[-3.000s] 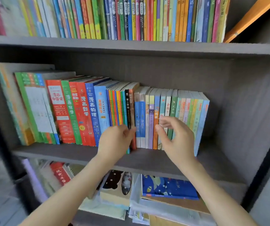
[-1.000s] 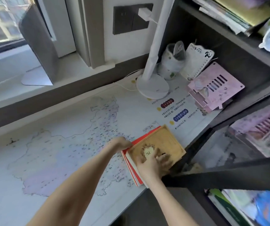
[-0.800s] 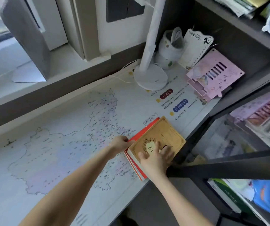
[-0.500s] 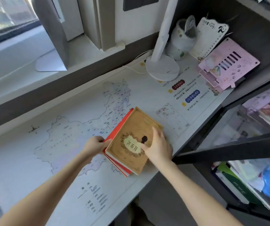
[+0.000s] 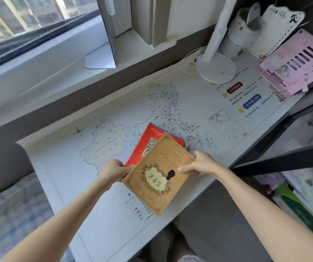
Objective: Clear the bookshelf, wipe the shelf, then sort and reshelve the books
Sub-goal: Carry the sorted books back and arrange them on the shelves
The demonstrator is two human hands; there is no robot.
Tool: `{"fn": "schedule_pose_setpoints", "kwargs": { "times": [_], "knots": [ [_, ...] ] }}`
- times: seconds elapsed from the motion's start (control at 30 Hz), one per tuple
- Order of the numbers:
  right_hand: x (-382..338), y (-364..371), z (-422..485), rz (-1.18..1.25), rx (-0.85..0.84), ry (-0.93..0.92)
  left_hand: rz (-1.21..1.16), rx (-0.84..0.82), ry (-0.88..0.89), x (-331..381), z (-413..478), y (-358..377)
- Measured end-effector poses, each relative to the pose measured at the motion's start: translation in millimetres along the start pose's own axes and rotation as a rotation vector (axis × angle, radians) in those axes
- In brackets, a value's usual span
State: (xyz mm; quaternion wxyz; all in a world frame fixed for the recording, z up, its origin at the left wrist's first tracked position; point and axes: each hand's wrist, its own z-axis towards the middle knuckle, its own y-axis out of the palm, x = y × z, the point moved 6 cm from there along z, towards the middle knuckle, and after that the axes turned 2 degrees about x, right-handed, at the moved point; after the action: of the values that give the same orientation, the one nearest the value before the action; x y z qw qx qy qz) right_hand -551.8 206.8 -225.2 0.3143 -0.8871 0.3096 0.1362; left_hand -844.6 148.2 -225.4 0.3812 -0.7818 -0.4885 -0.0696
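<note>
Clearing step: you've got a book pile (image 5: 152,163) down on the map desk mat (image 5: 114,133), near the front edge. Your left hand (image 5: 114,170) curls round the pile's left side at the red book (image 5: 146,146). Your right hand (image 5: 201,165) pinches the tan book (image 5: 157,178) on top, thumb on the cover. The tan book sits skewed, its near corner over the desk edge. Likely next: nudge it inward, square up, let go, fetch more from the shelf.

The tan ornate-covered book (image 5: 159,178) hides most of the red book (image 5: 148,142); the fingertips of the left hand (image 5: 114,170) are hidden beneath.
</note>
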Motion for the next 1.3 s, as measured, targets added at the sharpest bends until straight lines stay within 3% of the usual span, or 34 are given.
{"fn": "schedule_pose_setpoints", "kwargs": {
  "times": [0.17,0.23,0.33,0.4,0.57,0.77,0.93,1.0,1.1,1.23,1.3],
  "knots": [
    [43,28,-21,0.623,0.032,0.041,-0.110,-0.138,-0.059,-5,0,6],
    [41,28,-28,0.653,-0.036,0.011,-0.066,-0.192,-0.068,-12,-3,11],
    [40,24,-55,0.481,-0.168,-0.013,-0.048,-0.234,-0.051,-21,-7,21],
    [48,12,-72,0.513,-0.130,-0.017,-0.093,-0.247,-0.030,-23,-9,26],
    [60,-25,-110,0.824,0.045,-0.059,-0.156,-0.210,-0.028,-20,-15,40],
    [19,9,-110,1.332,0.083,-0.056,-0.500,-0.312,-0.105,-21,-28,68],
    [-8,71,-96,1.365,0.232,0.088,-0.682,-0.383,-0.178,-19,-31,72],
    [-9,102,-100,1.419,0.193,0.179,-0.692,-0.386,-0.185,-16,-32,76],
    [-13,143,-112,1.438,-0.010,0.291,-0.663,-0.362,-0.174,-7,-34,78],
    [-6,135,-135,1.041,-0.289,0.374,-0.583,-0.309,-0.136,1,-30,74],
    [6,95,-133,0.861,-0.175,0.263,-0.586,-0.266,-0.107,3,-28,73]
  ]
}}
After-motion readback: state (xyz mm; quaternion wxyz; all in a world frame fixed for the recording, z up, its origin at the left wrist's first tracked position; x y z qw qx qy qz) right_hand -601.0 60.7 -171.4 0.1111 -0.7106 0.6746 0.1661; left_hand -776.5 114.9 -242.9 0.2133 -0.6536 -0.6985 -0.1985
